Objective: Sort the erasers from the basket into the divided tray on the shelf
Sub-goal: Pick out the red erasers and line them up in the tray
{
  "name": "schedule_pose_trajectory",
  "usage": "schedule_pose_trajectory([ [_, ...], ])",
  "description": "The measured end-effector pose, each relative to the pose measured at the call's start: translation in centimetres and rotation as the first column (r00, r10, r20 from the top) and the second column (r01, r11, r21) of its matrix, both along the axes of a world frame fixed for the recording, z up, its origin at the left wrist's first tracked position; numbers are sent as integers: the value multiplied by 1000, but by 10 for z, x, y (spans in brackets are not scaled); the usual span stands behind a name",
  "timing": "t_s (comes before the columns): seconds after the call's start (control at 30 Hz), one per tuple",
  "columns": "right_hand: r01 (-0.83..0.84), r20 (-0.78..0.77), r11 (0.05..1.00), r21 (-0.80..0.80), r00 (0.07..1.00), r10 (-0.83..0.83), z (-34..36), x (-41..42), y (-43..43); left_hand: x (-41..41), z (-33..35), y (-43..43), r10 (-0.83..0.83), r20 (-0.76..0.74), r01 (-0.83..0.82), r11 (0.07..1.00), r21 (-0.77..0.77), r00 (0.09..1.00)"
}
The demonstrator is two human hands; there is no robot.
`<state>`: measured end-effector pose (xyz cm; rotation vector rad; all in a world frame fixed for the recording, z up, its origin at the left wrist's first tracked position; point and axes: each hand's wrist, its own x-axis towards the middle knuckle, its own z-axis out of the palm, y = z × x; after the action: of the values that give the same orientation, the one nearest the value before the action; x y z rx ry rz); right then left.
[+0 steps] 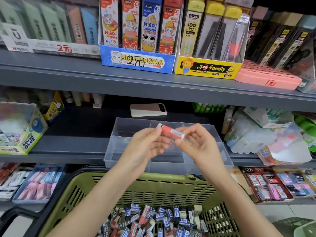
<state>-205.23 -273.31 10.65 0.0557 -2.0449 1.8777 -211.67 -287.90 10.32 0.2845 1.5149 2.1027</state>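
Observation:
A red-sleeved eraser [171, 131] is held between both hands above the clear divided tray [119, 134] on the middle shelf. My left hand [145, 146] pinches its left end, and my right hand [196, 142] pinches its right end, where a barcode label shows. The tray's compartments look bare. Below, a green slatted basket [153, 187] holds several erasers [153, 219] in red, blue and black sleeves.
A white power bank [147, 109] lies on the shelf behind the tray. A glue display box [22, 130] stands at left, and plastic-wrapped packs [256, 134] crowd the right. Boxed stationery fills the upper shelf, and eraser trays [37, 182] sit on the lower shelf.

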Motion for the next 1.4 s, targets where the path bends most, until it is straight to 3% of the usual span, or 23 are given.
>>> schedule_pose_trajectory([
  [0.13,-109,45,986,124,993,105,1,5,1,-7,-2,5,3,-39,-3,1000,-1,999],
  [0.23,-88,138,992,94,988,74,8,0,9,-8,-2,6,-72,-102,68,997,-40,992],
  [0.37,-112,155,971,211,985,80,14,-6,16,-9,-1,8,-163,-151,147,983,-107,975],
  [0.63,-138,155,990,39,979,131,17,-7,25,-10,-6,14,-236,-180,207,965,-163,955],
  [0.73,-26,118,1000,17,993,24,14,-14,35,-10,-12,5,-197,-357,96,955,-281,913],
  [0.77,48,113,999,23,992,-50,12,-18,40,-10,-17,0,-165,-468,-7,939,-344,868],
  [0.83,224,97,967,119,967,-236,7,-30,53,-7,-26,-15,-177,-698,-240,857,-455,694],
  [0.9,334,64,903,270,930,-363,1,-46,61,-4,-37,-30,-305,-789,-364,759,-540,534],
  [0.97,338,99,834,436,903,-417,-9,-63,64,-1,-47,-42,-390,-796,-411,701,-582,462],
  [1.03,232,210,752,617,872,-442,-19,-75,64,1,-54,-48,-415,-820,-471,675,-568,394],
  [1.17,-9,363,674,739,848,-387,-24,-88,64,1,-59,-49,-408,-845,-523,664,-535,346],
  [1.2,-44,334,587,809,855,-397,-23,-90,64,1,-60,-48,-411,-847,-527,664,-531,336],
  [1.3,-98,166,187,977,904,-393,-23,-96,66,1,-62,-48,-434,-845,-528,661,-534,313],
  [1.33,-111,143,106,988,919,-367,-24,-97,67,1,-62,-49,-437,-844,-526,660,-536,311],
  [1.4,-107,118,54,993,944,-310,-28,-95,71,1,-63,-49,-437,-844,-525,662,-535,310],
])
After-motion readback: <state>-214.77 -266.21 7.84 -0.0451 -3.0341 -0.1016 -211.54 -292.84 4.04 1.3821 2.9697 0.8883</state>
